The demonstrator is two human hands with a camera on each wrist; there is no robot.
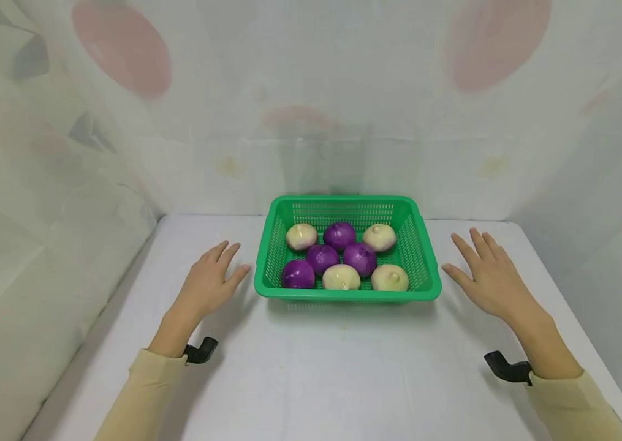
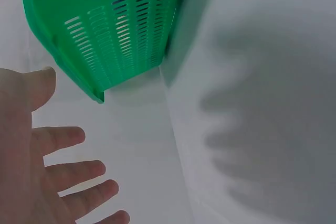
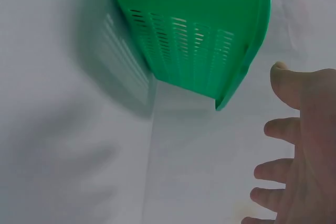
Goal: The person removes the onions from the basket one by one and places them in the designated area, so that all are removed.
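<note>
A green plastic basket (image 1: 346, 296) with slotted walls stands on the white table, between the two hands. Inside it lie several purple onions (image 1: 360, 260) and several pale, cream-coloured onions (image 1: 390, 278), all loose on its floor. To the basket's left hovers the left hand (image 1: 208, 283), fingers spread, its thumb near the rim. The right hand (image 1: 488, 277) is held to the right side, fingers likewise spread and holding nothing. Each wrist view shows the basket's slotted end wall (image 2: 113, 35) beyond the thumb, with a gap between hand and plastic.
The white-covered table (image 1: 338, 380) reaches back to a pale patterned curtain (image 1: 344, 153). Similar sheeting hangs at the left (image 1: 29, 245) and the right (image 1: 608, 233). A black strap mount sits at the left wrist (image 1: 201, 351) and another at the right wrist (image 1: 508, 369).
</note>
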